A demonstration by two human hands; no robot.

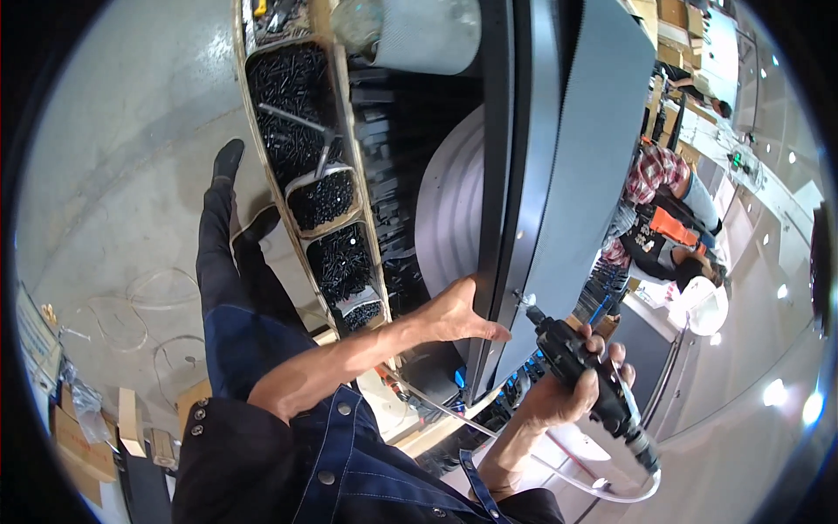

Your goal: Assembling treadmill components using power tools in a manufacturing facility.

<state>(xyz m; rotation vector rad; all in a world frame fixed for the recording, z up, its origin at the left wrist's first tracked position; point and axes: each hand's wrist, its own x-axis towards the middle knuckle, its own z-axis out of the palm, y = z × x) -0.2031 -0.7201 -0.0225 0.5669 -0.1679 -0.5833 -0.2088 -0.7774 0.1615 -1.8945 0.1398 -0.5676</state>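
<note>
My right hand (572,395) is wrapped round a black air screwdriver (572,354) with a pale hose at its back end. The driver's bit reaches the rim of a tall dark metal frame (515,218), where a small shiny spot, likely a screw head, shows. My left hand (454,313) grips the near edge of that frame just left of the bit. Its thumb lies along the edge, and the other fingers are partly hidden. A grey flat panel (594,131) forms the frame's right side. Behind my left hand is a round ribbed pale disc (449,201).
A long wooden tray (292,205) with compartments of black screws stands left of the frame; a metal T-shaped tool (327,144) lies in it. A white bucket-like container (428,35) is at the top. The air hose (576,479) loops below. Co-workers (659,175) are at right.
</note>
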